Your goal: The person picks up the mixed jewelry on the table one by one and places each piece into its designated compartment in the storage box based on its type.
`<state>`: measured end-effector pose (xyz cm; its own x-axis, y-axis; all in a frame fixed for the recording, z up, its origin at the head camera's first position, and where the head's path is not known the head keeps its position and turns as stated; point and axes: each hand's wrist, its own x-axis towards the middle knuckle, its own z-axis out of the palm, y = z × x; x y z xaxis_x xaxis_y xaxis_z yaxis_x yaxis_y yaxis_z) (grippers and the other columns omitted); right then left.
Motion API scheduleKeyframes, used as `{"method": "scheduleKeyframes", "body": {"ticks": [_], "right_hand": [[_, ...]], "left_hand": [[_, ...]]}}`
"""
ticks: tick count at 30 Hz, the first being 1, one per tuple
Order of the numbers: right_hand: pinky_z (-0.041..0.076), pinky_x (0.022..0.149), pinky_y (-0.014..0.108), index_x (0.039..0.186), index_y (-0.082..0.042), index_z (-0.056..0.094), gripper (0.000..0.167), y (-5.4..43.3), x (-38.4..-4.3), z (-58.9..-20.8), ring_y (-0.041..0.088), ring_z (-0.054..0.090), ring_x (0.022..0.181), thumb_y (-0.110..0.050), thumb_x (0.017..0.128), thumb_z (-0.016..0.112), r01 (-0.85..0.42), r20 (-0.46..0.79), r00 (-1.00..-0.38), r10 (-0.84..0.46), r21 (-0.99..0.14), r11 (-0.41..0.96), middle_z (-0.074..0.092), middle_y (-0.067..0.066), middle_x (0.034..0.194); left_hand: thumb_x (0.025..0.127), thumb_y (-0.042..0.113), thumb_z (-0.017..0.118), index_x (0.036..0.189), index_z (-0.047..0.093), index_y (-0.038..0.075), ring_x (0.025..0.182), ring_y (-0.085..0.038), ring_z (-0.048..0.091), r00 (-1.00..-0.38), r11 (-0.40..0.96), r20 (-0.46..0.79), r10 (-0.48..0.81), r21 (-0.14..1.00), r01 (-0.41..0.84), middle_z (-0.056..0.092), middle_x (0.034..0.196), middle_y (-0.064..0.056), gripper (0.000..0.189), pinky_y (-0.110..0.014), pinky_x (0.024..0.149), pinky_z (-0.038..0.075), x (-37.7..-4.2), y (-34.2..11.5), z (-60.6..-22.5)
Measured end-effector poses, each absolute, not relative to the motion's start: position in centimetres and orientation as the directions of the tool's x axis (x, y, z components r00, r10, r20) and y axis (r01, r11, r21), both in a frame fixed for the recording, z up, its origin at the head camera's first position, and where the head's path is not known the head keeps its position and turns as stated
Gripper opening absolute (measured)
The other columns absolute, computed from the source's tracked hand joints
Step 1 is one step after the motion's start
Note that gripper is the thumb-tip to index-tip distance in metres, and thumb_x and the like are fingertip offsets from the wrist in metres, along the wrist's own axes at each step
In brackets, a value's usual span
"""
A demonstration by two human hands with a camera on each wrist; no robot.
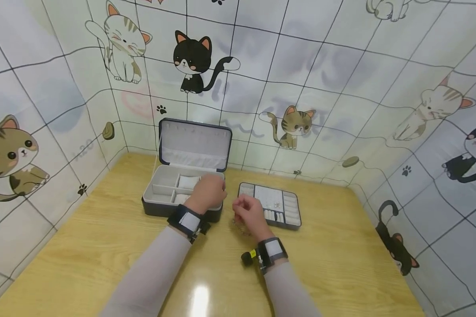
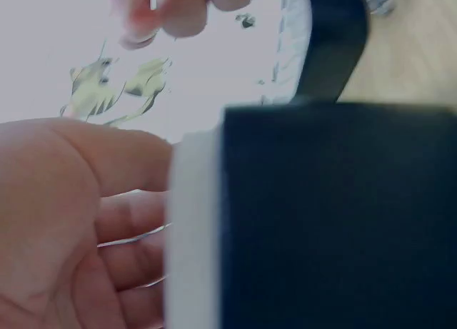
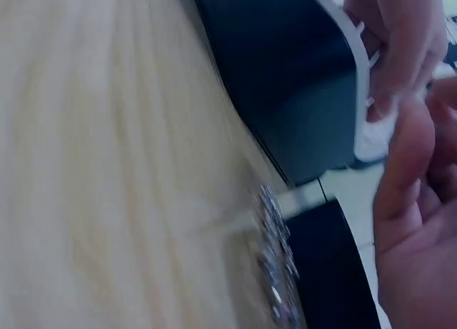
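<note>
Silvery chain point(image 3: 277, 261), knobbly, slender, blurred, shows right of the smooth dark box point(image 1: 154, 209), near the right hand point(image 1: 254, 215); its long axis slants nearward from the box. Left hand point(image 1: 207, 193) is over the box. Both hands' fingers bend; whether either grips anything, I cannot tell.

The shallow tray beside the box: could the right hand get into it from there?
Probably yes: the right hand is close beside the shallow tray, which lies open to the top. Whether that hand already holds something small is unclear; that might hinder it.
</note>
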<state>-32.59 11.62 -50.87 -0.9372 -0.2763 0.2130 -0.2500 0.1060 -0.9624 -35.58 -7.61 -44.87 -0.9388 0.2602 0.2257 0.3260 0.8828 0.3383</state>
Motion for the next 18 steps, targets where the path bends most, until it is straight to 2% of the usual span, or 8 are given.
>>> {"method": "scheduleKeyframes", "body": {"ticks": [3, 5, 8, 11, 15, 18], "right_hand": [[0.051, 0.055, 0.03, 0.091, 0.0, 0.067, 0.009, 12.8, -32.9, -50.6, 0.02, 0.055, 0.057, -0.004, 0.099, 0.066, -0.261, 0.186, -0.919, -0.347, -0.948, 0.184, 0.061, 0.018, 0.073], [0.052, 0.057, 0.03, 0.09, -0.005, 0.069, 0.009, 13.6, -33.1, -50.3, 0.019, 0.056, 0.058, -0.005, 0.098, 0.068, -0.274, 0.164, -0.912, -0.375, -0.925, 0.262, 0.063, 0.017, 0.075], [0.052, 0.059, 0.028, 0.087, -0.015, 0.072, 0.009, 14.4, -33.3, -50.0, 0.014, 0.057, 0.059, -0.012, 0.096, 0.071, -0.339, 0.158, -0.902, -0.402, -0.836, 0.431, 0.065, 0.01, 0.072], [0.051, 0.061, 0.029, 0.086, -0.024, 0.073, 0.008, 15.0, -33.5, -49.7, 0.012, 0.058, 0.063, -0.019, 0.092, 0.074, -0.396, 0.16, -0.894, -0.42, -0.722, 0.568, 0.065, -0.001, 0.069], [0.053, 0.064, 0.032, 0.09, -0.024, 0.075, 0.002, 15.2, -33.5, -49.1, 0.013, 0.062, 0.069, -0.024, 0.091, 0.074, -0.408, 0.143, -0.894, -0.426, -0.653, 0.638, 0.068, -0.008, 0.075], [0.055, 0.067, 0.033, 0.094, -0.02, 0.077, 0.006, 15.4, -33.3, -48.7, 0.013, 0.065, 0.075, -0.024, 0.09, 0.075, -0.404, 0.127, -0.895, -0.427, -0.636, 0.657, 0.072, -0.009, 0.081]], "left_hand": [[0.089, 0.014, 0.072, 0.065, 0.054, 0.012, 0.057, -0.018, 0.04, -0.923, 0.889, 0.29, 0.253, 0.307, 0.34, 0.044, 0.062, 0.001, 0.03, -0.032, 0.052, 0.031, -34.9, -6.9, -45.2], [0.091, 0.014, 0.073, 0.069, 0.058, 0.011, 0.058, -0.019, 0.045, -0.909, 0.895, 0.336, 0.246, 0.281, 0.346, 0.049, 0.065, -0.001, 0.026, -0.033, 0.051, 0.036, -34.5, -6.5, -45.6], [0.093, 0.015, 0.073, 0.084, 0.067, 0.008, 0.064, -0.023, 0.059, -0.879, 0.907, 0.403, 0.253, 0.216, 0.361, 0.061, 0.076, -0.006, 0.013, -0.037, 0.055, 0.049, -33.6, -6.4, -46.0], [0.094, 0.017, 0.074, 0.098, 0.07, 0.004, 0.071, -0.028, 0.067, -0.843, 0.911, 0.467, 0.268, 0.162, 0.379, 0.066, 0.087, -0.011, 0.014, -0.042, 0.06, 0.057, -32.8, -6.5, -46.3], [0.093, 0.016, 0.075, 0.101, 0.07, 0.003, 0.073, -0.029, 0.066, -0.806, 0.899, 0.53, 0.263, 0.169, 0.404, 0.064, 0.089, -0.011, 0.016, -0.042, 0.061, 0.056, -31.9, -6.8, -46.6], [0.093, 0.016, 0.074, 0.1, 0.068, 0.004, 0.071, -0.028, 0.064, -0.785, 0.888, 0.558, 0.267, 0.173, 0.426, 0.062, 0.087, -0.01, 0.015, -0.04, 0.058, 0.054, -31.6, -6.8, -47.2]]}}
